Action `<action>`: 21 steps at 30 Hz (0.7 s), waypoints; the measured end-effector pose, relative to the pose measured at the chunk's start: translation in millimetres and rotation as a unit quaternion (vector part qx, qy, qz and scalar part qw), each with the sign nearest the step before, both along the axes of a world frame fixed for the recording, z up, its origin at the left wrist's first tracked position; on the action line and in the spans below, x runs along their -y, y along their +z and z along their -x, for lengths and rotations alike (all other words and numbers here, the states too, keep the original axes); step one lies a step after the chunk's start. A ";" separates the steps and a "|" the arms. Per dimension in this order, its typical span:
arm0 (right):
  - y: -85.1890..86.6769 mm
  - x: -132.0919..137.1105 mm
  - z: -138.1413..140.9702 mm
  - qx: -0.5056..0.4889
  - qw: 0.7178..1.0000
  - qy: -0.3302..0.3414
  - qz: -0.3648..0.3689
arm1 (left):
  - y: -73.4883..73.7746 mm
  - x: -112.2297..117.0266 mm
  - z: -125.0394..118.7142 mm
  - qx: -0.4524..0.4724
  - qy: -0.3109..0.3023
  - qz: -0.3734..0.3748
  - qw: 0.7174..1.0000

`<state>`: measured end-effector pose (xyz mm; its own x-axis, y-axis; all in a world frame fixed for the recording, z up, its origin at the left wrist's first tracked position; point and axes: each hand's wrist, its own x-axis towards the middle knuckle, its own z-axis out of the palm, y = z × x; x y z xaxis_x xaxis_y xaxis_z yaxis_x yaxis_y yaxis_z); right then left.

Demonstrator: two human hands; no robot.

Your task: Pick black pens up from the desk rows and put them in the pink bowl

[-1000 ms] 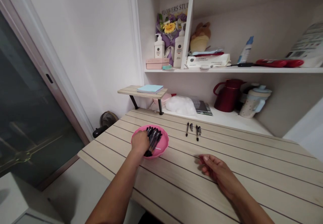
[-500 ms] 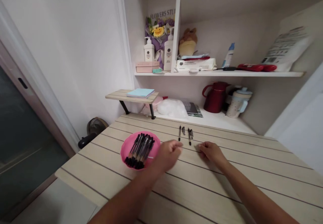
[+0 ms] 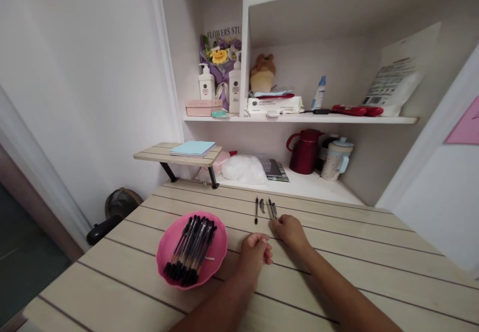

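On the slatted table, my right hand [image 3: 291, 231] is closed, its fingertips at the near end of a black pen [image 3: 271, 207]. A dark pen cap [image 3: 274, 208] lies beside that pen. Just left of them are another slim black pen [image 3: 256, 210] and a second cap [image 3: 262, 205]. My left hand [image 3: 256, 252] is curled closed nearer to me, between the bowl and my right hand; whatever its fingers may hold is hidden. The pink scalloped bowl [image 3: 163, 264] at left carries a bundle of several black pens [image 3: 191, 249] and a small white stick.
A small raised stand [image 3: 153, 153] with blue paper [image 3: 192, 148] is at the table's back left. Behind the table are a white plastic bag [image 3: 243, 168], a red jug [image 3: 305, 152] and a pale tumbler [image 3: 337, 160]. Bottles and boxes line the shelf [image 3: 329, 118] above.
My right hand has reached forward to the near end of the right-hand pen, which now slants more. My left hand has drawn back toward me. The whole view has shifted slightly.
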<state>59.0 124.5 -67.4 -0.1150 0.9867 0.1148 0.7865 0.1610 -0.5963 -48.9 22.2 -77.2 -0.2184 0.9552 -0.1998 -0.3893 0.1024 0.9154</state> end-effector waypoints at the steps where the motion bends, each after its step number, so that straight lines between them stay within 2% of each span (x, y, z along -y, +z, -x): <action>1: 0.1 7.3 -1.2 -0.010 1.000 0.009 -0.005 | 0.4 -1.2 1.3 0.008 0.011 -0.008 1.000; 3: -1.4 27.1 -2.7 -0.056 0.997 0.047 -0.014 | 0.8 -3.8 2.7 0.029 0.029 -0.030 0.999; 6: -5.2 59.5 -4.0 -0.179 0.971 0.161 -0.001 | -1.2 -7.6 2.1 0.053 0.030 -0.062 0.996; 8: -5.7 70.3 -6.3 -0.215 0.951 0.220 0.028 | -2.8 -9.1 0.6 0.066 0.026 -0.071 0.995; 9: -4.9 69.8 -8.1 -0.218 0.948 0.227 0.037 | -3.2 -9.4 -0.1 0.078 0.031 -0.071 0.994; 11: -1.7 57.4 -11.9 -0.203 0.962 0.182 0.022 | -2.8 -8.8 -1.2 0.109 0.047 -0.063 0.991; 13: 2.4 34.6 -13.6 -0.153 0.985 0.078 -0.023 | -1.4 -7.1 -1.1 0.122 0.060 -0.047 0.990; 15: 5.9 10.4 -10.1 -0.082 0.996 -0.001 -0.037 | -0.9 -5.5 -0.1 0.100 0.059 -0.038 0.992; 18: 8.4 -13.6 4.4 0.009 0.999 -0.050 -0.014 | -4.2 -5.4 2.1 0.060 0.048 -0.041 0.996; 21: 7.5 -18.8 19.4 0.049 0.997 -0.059 0.000 | -9.7 -7.8 3.6 0.050 0.040 -0.039 0.997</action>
